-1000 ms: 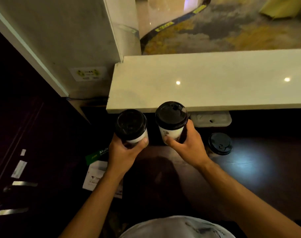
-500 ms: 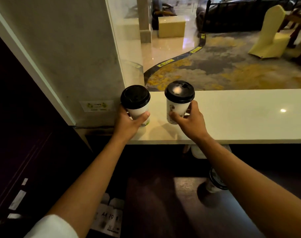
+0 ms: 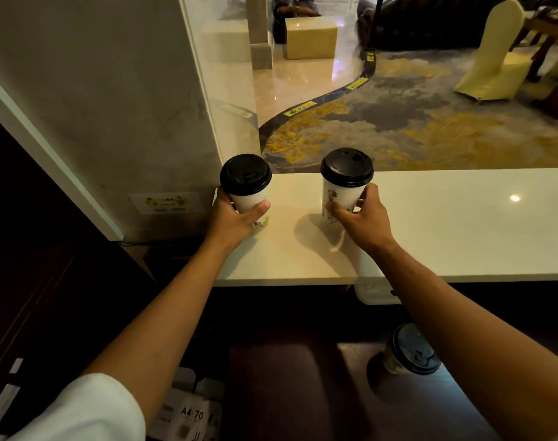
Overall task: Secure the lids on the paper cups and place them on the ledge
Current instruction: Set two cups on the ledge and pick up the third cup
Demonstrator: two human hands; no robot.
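We have lifted both black-lidded white paper cups (image 3: 247, 189) (image 3: 344, 189) from frame centre onto the pale stone ledge (image 3: 446, 224). Our hands (image 3: 236, 219) (image 3: 363, 219) have spread them wider apart.

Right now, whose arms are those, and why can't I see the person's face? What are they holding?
There is no robot here. The picture comes from a camera worn on a person's head, looking forward and down, so you see only their two arms reaching out.

The left hand wraps its fingers round a white paper cup with a black plastic lid. The right hand grips a second white paper cup with a black lid and a small drawing on its side. Both cups are at the pale stone ledge, the right one on it.

Lower down, on the dark counter, a third lidded paper cup waits its turn.
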